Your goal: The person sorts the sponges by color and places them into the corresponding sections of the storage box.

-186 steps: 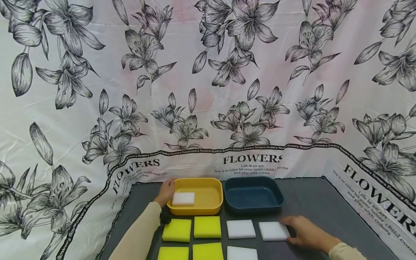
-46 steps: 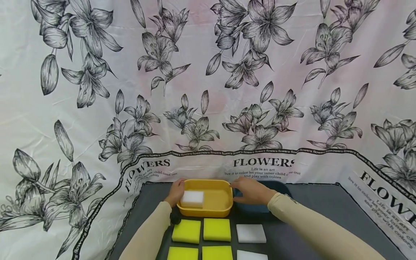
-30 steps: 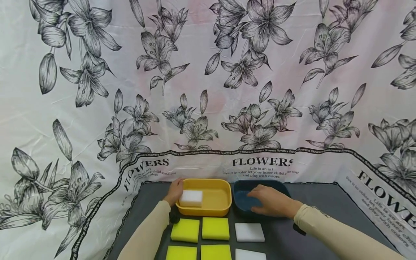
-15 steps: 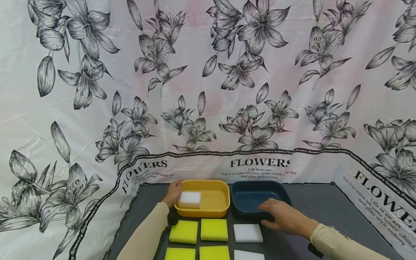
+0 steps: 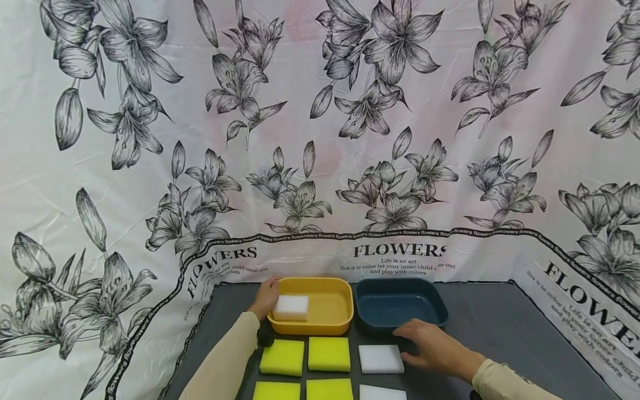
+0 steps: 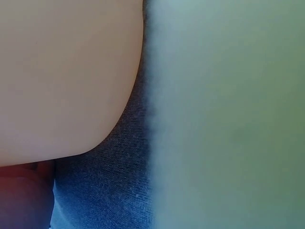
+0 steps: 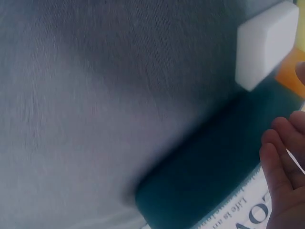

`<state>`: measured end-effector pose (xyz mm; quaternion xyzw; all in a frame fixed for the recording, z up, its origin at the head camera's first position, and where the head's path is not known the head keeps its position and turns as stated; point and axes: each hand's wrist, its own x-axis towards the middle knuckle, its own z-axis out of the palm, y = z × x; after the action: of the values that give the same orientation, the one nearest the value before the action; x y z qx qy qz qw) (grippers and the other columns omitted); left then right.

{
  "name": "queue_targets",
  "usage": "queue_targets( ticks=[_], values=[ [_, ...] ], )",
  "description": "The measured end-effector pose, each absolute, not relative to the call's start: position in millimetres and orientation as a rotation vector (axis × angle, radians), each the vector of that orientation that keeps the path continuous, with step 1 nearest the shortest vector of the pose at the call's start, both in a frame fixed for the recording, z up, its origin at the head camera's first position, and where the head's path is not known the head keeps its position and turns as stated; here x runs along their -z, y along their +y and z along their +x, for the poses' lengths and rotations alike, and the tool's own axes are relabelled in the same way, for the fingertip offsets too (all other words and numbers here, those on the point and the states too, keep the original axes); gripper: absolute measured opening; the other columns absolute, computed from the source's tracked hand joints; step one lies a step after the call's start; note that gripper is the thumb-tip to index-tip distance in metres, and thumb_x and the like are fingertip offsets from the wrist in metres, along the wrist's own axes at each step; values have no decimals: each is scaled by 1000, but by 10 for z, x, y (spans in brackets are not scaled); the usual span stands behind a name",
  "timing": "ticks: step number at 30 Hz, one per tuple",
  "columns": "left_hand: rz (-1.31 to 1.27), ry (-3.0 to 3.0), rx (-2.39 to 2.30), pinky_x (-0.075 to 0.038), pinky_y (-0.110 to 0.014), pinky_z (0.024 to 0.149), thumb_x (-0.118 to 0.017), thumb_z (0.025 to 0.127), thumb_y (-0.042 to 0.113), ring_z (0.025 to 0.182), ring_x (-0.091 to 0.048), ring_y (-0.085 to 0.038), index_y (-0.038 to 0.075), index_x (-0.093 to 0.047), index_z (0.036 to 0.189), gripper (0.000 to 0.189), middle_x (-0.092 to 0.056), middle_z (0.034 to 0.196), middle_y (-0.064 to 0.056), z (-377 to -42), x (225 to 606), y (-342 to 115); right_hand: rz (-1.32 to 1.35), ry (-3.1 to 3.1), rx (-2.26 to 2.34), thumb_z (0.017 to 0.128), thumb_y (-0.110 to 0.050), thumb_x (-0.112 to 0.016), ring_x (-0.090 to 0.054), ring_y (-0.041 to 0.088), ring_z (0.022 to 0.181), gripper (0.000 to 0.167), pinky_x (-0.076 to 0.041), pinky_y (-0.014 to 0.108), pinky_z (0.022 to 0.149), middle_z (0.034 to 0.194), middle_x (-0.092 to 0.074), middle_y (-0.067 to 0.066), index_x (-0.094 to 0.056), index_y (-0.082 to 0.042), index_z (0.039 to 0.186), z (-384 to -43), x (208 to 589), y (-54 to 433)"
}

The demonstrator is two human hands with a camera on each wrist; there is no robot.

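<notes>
My left hand [image 5: 265, 299] grips the left rim of a yellow rectangular container [image 5: 334, 326]. Inside, at its left end, lies white sponge [image 5: 292, 307]; it could be one block or two stacked. Relaxed fingers of my right hand [image 5: 436, 347] hover in front of a dark blue container [image 5: 395, 325], just right of a white sponge block [image 5: 381, 359] on the table. Nothing is between those fingers; the right wrist view shows the hand [image 7: 286, 162] with bent, spaced fingers beside the white block [image 7: 267, 45]. The left wrist view is mostly blur.
Two rows of sponge blocks lie on the dark grey table [image 5: 485, 311]: yellow ones [image 5: 329, 354] on the left, white ones on the right, the front row [image 5: 383, 393] cut by the frame. Behind hangs a floral curtain [image 5: 300, 261].
The rightmost white block left the table; the white in the yellow container looks thicker. My right hand went from the yellow container's right rim back to the white blocks. The left hand stayed.
</notes>
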<state>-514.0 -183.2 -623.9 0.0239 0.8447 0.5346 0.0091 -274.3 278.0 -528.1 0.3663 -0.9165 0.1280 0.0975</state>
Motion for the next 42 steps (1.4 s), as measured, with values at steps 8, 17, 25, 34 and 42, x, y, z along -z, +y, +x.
queue_targets(
  ticks=[8, 17, 25, 34, 42],
  values=[
    [61, 2658, -1637, -58, -52, 99, -40, 119, 31, 116, -68, -33, 9, -67, 144, 43, -69, 138, -19, -5017, 6120, -1756, 1063, -2826, -425, 94, -35, -87, -73, 24, 115, 49, -63, 45, 94, 127, -78, 6, -76, -4, 130, -2706, 5441, 2747],
    [39, 2663, -1663, -57, -49, 97, -41, 119, 29, 111, -67, -30, 10, -70, 139, 40, -71, 132, -16, -4890, 5980, -1715, 1035, -2867, -462, 91, -34, -89, -73, 19, 113, 51, -63, 43, 92, 126, -78, 5, -74, -7, 131, -2709, 5590, 2745],
    [18, 2671, -1650, -57, -52, 101, -40, 119, 25, 113, -68, -32, 6, -70, 139, 40, -70, 133, -19, -4812, 5912, -1682, 1027, -2868, -519, 91, -29, -90, -71, 12, 107, 42, -62, 41, 89, 121, -77, 0, -74, -11, 125, -2722, 5682, 2705],
    [66, 2708, -1609, -56, -54, 100, -37, 120, 25, 115, -67, -37, 3, -67, 142, 43, -68, 135, -24, -4767, 5885, -1681, 982, -2859, -567, 91, -29, -88, -70, 8, 106, 39, -63, 39, 87, 121, -77, -2, -74, -13, 124, -2696, 5510, 2686],
    [65, 2678, -1629, -58, -52, 96, -38, 120, 30, 112, -67, -34, 7, -67, 144, 44, -70, 135, -19, -5030, 6113, -1768, 1087, -2753, -559, 92, -24, -87, -68, 5, 107, 39, -62, 36, 85, 122, -76, -4, -74, -12, 126, -2681, 5116, 2650]
  ],
)
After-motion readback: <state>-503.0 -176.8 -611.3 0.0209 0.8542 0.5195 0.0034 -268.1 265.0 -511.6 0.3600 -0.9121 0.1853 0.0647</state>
